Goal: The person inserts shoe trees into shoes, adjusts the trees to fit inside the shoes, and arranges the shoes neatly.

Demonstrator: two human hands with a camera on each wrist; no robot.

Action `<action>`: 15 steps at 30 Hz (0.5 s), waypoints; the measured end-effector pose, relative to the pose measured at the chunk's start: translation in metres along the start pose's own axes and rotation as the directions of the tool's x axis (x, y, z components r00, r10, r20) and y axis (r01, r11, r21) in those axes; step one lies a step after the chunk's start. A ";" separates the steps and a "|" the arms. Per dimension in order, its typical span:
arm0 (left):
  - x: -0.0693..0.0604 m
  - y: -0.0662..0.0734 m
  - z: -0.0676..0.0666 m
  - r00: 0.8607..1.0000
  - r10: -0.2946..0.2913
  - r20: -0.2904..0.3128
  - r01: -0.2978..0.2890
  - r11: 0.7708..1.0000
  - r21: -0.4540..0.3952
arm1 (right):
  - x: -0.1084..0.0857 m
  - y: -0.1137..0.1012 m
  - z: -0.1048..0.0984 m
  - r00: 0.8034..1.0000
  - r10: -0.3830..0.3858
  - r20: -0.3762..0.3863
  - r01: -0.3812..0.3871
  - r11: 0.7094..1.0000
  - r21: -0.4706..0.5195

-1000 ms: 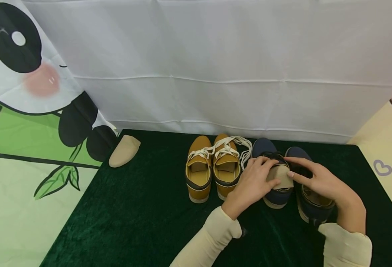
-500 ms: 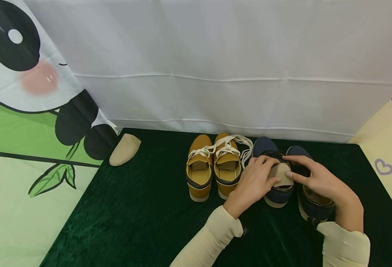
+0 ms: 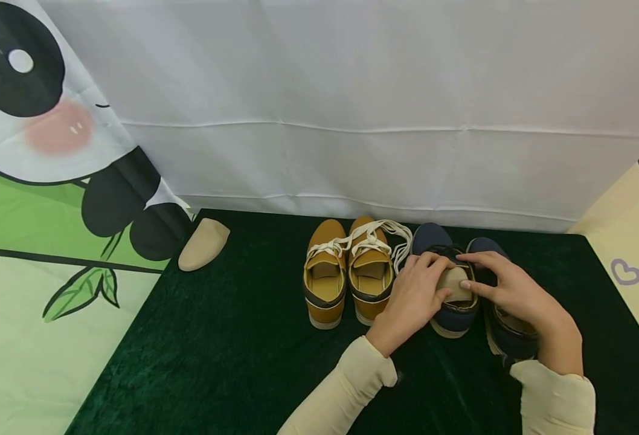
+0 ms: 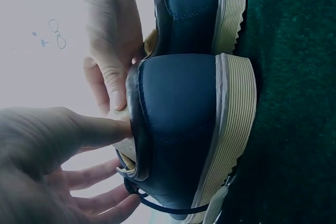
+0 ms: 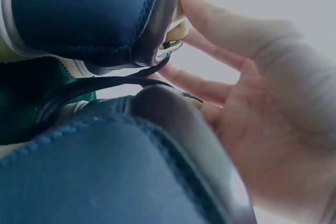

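Note:
A beige, rounded shoe insert (image 3: 452, 285) sits partly inside the opening of the left navy shoe (image 3: 452, 321). My left hand (image 3: 413, 296) is on its left side, thumb touching the insert and fingers around the shoe's tongue area. From the right, my right hand (image 3: 515, 293) reaches over the other navy shoe (image 3: 510, 338), its thumb on the insert and its fingers by the front of the opening. The left wrist view has both thumbs at the insert (image 4: 126, 148) above the dark collar. Inside the shoe, the insert's front is hidden.
A second beige shoe insert (image 3: 203, 244) lies at the far left of the green cloth (image 3: 232, 350). Tan shoes (image 3: 324, 314) with white laces (image 3: 395, 238) stand left of the navy pair. A white sheet (image 3: 319, 121) hangs behind.
The insert has gone farther forward and deeper into the left navy shoe. My right hand has shifted slightly left with its thumb on it; the left hand has hardly moved.

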State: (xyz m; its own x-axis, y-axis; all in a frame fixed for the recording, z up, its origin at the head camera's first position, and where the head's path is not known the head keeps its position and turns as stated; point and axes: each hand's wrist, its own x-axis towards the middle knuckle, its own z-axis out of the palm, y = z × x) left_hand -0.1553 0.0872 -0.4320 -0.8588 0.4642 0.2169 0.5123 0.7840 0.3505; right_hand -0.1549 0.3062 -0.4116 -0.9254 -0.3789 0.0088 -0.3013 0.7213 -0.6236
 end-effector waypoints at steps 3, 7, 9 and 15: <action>0.000 0.000 0.002 1.000 -0.004 -0.009 0.004 1.000 0.009 | 0.001 -0.002 0.001 1.000 0.014 0.000 -0.014 1.000 -0.019; 0.000 0.002 0.004 1.000 -0.009 -0.027 0.009 1.000 0.021 | 0.003 -0.004 0.003 1.000 0.024 0.000 -0.024 0.999 -0.041; 0.000 0.002 0.005 0.999 -0.011 -0.033 0.012 1.000 0.027 | 0.004 -0.005 0.003 1.000 0.024 -0.002 -0.024 0.999 -0.048; 0.001 0.002 0.010 0.999 -0.008 -0.050 0.011 0.999 0.045 | 0.006 -0.007 0.003 0.999 0.037 -0.002 -0.037 0.997 -0.068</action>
State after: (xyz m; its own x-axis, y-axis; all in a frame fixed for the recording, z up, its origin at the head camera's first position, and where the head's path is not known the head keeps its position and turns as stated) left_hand -0.1553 0.0933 -0.4400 -0.8616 0.4365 0.2590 0.5022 0.8067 0.3115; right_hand -0.1571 0.2969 -0.4098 -0.9362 -0.3513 -0.0126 -0.2822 0.7725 -0.5689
